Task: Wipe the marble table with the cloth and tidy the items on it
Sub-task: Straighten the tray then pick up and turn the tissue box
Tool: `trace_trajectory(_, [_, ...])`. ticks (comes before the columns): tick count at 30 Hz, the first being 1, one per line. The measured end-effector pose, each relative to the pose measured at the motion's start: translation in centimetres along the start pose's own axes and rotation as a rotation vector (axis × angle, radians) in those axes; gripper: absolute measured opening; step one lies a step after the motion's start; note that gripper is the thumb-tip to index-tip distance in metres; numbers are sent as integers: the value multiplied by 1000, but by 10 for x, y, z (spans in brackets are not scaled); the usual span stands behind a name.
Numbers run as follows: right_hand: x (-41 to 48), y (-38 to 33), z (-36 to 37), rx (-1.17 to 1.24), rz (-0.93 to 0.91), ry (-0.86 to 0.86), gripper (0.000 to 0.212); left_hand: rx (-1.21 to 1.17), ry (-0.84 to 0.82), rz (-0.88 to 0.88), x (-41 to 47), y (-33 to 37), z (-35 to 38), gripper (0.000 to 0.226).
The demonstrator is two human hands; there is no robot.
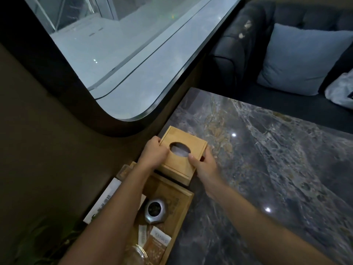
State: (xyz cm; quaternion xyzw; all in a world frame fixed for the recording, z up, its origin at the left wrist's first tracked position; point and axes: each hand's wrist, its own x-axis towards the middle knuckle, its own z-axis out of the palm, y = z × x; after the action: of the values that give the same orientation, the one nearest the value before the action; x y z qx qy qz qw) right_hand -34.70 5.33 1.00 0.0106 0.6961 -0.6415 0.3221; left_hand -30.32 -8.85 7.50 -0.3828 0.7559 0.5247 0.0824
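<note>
1. Two arms of the person come into the picture from the bottom edge.
2. Both forearms are bare; no sleeve is visible on either of them up to the edge of the picture.
3. The left hand [153,153] is bare, without a glove.
4. The right hand [205,165] is bare too, without a glove.
5. No ring, watch or bracelet shows on the visible sides of the wrists and fingers.
6. The nails that can be seen are short and plain.
</note>
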Motion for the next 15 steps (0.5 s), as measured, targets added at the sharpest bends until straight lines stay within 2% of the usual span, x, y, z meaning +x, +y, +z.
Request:
trace_trajectory(3, [-2,2,8,-84,-10,15,88,40,12,-16,4,-9,-3,47])
trace_trajectory(5, [-2,0,8,-82,-12,-3,93,93,82,1,4,-11,-2,49])
trace_trajectory(7, [0,-1,7,-121,9,-13,94,313,219,74,-2,-13,4,50])
trace_trajectory(10, [1,-3,3,-153,71,-23,81,591,347,253,-20,-21,19,53])
trace_trajectory(13, [1,-4,1,-130,87,-47,57,746,233,309,-34,-35,38,72])
trace_trajectory(15, [1,-4,2,-141,66,-39,60,864,185,299,-37,-45,46,83])
